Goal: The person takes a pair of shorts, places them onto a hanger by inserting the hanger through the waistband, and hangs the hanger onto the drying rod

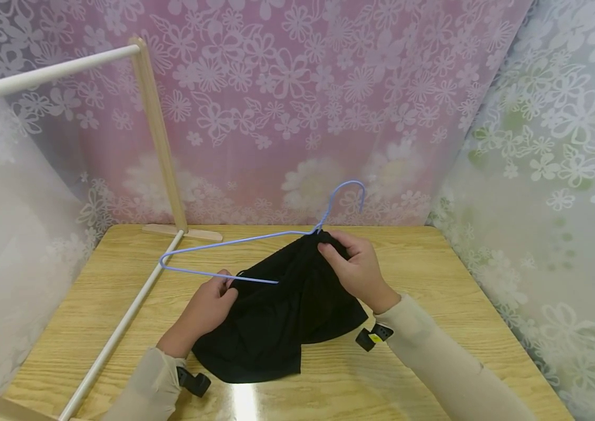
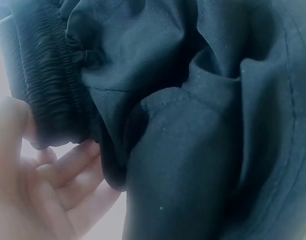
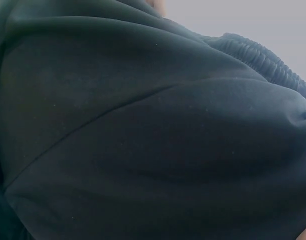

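Observation:
Black shorts with a gathered elastic waistband hang between the two hands above the table. A blue wire hanger runs into the waist opening; its right end is hidden by the cloth, while its hook and left end show. My left hand pinches the waistband on the left side, close to the hanger's lower bar. Near the hanger's neck, my right hand grips the waistband with the thumb on the near side. Dark cloth fills most of the right wrist view.
At the left stands a rack with a wooden post, a white top rail and a white lower rail. The wooden table lies below the hands. Floral curtains hang behind and at the sides.

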{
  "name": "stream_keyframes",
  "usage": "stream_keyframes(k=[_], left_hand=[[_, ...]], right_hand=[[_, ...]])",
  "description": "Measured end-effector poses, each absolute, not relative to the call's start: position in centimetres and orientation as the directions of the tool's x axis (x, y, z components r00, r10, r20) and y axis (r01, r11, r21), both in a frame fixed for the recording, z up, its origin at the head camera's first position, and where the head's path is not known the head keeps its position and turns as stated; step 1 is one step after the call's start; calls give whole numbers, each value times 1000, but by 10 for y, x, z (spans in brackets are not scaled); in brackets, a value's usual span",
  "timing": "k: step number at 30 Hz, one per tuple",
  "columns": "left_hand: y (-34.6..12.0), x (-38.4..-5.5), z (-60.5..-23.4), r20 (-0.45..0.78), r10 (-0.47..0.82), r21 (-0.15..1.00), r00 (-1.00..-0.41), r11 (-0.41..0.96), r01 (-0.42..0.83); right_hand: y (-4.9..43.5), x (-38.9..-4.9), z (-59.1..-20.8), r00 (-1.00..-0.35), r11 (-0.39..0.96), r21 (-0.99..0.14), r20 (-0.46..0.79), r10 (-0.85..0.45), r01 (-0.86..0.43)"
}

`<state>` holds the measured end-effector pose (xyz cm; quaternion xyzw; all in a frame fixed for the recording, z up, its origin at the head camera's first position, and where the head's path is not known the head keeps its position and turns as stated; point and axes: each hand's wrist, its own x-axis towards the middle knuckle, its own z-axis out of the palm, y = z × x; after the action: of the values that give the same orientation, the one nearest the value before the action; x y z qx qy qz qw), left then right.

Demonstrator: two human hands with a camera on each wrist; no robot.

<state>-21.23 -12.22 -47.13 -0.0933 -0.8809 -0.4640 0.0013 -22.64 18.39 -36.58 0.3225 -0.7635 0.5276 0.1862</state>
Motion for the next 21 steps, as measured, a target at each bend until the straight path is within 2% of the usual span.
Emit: stream_keyframes(k=[21], left_hand=[[-124, -212, -472, 29, 147, 868, -989, 486, 98]], right_hand=[[188, -227, -370, -717, 239, -679, 625, -309, -694]])
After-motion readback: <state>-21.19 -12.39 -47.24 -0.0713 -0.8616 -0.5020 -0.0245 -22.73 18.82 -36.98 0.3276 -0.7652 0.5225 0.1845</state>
